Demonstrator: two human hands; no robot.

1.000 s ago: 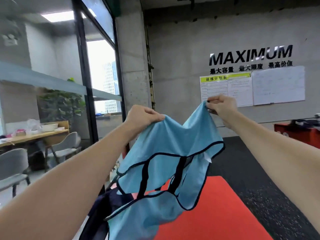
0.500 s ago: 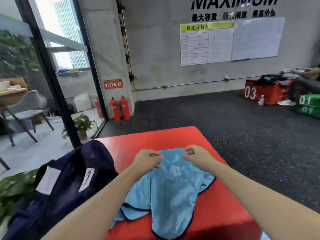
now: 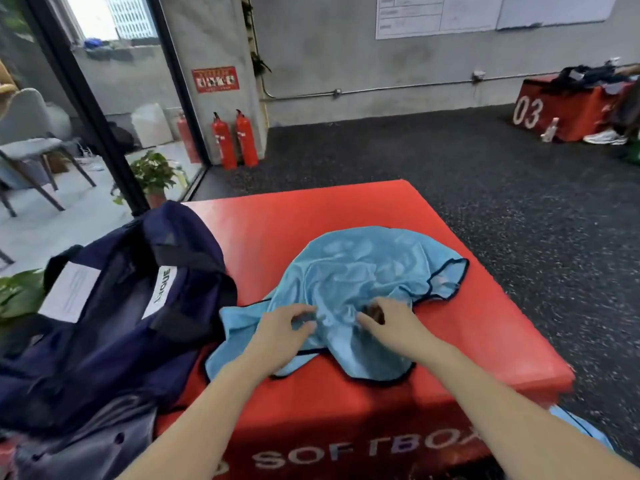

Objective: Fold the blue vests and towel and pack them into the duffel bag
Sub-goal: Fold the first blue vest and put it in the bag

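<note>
A light blue vest with dark trim lies crumpled on top of the red soft box. My left hand rests on the vest's near edge with fingers loosely curled. My right hand sits just to its right, fingers bent into the cloth, apparently pinching a fold. The navy duffel bag lies open on the box's left side, touching the vest's left corner. Another piece of light blue cloth shows at the box's lower right corner, mostly hidden.
Dark rubber floor surrounds the box. Two red fire extinguishers stand by a concrete pillar. A second red box marked 03 with clothes on it sits far right. Potted plants and a glass wall are at the left.
The vest went from held up in the air to lying on the red box. Both hands have drawn back toward me, from its far edge to its near edge.
</note>
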